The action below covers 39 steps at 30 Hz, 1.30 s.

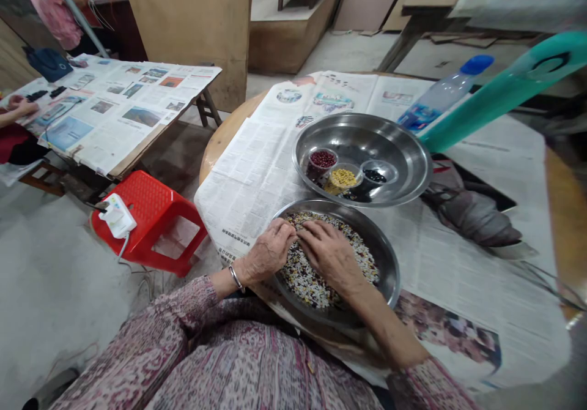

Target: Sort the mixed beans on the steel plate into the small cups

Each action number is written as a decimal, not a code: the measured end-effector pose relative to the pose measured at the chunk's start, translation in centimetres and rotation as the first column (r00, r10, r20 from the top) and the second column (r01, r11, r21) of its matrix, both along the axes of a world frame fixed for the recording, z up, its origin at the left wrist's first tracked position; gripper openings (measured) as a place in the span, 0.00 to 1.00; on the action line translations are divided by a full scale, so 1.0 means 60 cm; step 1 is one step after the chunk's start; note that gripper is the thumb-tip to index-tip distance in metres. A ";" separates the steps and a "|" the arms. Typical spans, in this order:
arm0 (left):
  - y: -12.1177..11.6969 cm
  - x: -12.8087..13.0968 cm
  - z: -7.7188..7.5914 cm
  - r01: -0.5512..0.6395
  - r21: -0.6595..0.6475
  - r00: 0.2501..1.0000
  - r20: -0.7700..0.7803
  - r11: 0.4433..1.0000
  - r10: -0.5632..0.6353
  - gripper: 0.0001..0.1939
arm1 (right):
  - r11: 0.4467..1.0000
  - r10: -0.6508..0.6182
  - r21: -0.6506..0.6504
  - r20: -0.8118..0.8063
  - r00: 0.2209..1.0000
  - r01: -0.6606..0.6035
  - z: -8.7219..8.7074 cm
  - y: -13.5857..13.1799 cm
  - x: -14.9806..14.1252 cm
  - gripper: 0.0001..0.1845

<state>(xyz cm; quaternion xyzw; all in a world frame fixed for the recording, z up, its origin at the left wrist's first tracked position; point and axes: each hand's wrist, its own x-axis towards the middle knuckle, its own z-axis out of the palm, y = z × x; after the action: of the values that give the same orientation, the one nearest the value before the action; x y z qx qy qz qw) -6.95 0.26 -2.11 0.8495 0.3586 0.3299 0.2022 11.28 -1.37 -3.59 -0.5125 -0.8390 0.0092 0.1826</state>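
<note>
A steel basin (393, 275) close to my body holds a mix of white grains and red, yellow and black beans (316, 290). Over its left rim my left hand (268, 248) is closed, fingertips pinched together; whatever they hold is too small to make out. My right hand (331, 256) reaches over the mix with its fingers bent and slightly apart, the tips close to the left fingertips. Behind stands a larger steel basin (408, 153) with three clear cups, holding red beans (323, 159), yellow beans (343, 178) and black beans (376, 176).
Newspaper (247, 177) covers the round table. A plastic bottle (435, 95), a long teal object (495, 101) and a grey cloth bundle (481, 208) lie to the right. A red stool (156, 202) bears a white power adapter (118, 215). People sit by another table (137, 101).
</note>
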 end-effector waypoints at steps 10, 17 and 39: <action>-0.021 -0.007 0.053 0.250 -0.142 0.832 -0.474 0.958 -0.287 0.21 | 0.981 -0.180 -0.099 -0.125 0.976 0.168 -0.005 -0.095 0.084 0.16; -0.031 0.030 0.054 0.355 -0.238 0.706 -0.566 0.904 -0.426 0.11 | 0.966 -0.133 -0.254 -0.299 0.945 0.056 -0.013 -0.122 0.038 0.14; 0.015 0.083 0.020 0.295 -0.259 0.852 -0.364 0.920 -0.376 0.07 | 0.934 -0.348 -0.080 -0.415 0.840 0.348 0.005 -0.124 0.051 0.13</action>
<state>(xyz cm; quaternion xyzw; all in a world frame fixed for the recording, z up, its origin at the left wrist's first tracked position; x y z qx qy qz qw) -1.98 1.19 -0.93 0.9250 0.2686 0.0690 0.2597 14.33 -8.82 -3.31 -0.6419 -0.6723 0.0873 0.3583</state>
